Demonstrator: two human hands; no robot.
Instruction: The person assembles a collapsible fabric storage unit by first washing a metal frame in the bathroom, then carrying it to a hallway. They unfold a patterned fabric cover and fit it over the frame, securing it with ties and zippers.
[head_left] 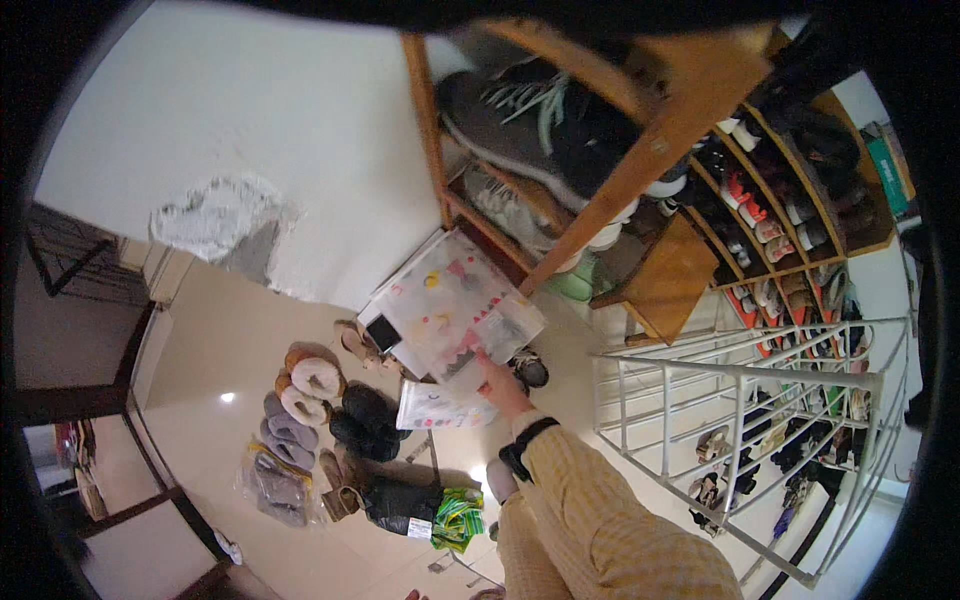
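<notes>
A translucent white plastic storage box [425,275] with pink, red and yellow prints stands against the wall beside the wooden shoe rack. My right hand [497,388] reaches forward in a checked yellow sleeve with a dark band at the wrist. Its fingers are closed on the lower edge of the box's upper panel, with a finger lying over the printed sheet. Below it is a second printed panel [440,408]. Black-and-white shoes [530,368] sit just right of the hand. Only fingertips of my left hand [416,596] show at the bottom edge; what they do is hidden.
Fluffy slippers [316,378], grey slippers [289,435], black shoes [365,420] and a green-striped bag [458,520] lie on the floor to the left. A wooden shoe rack [640,165] looms above. At right stands a white metal rack [735,378] beside shoe-filled shelves.
</notes>
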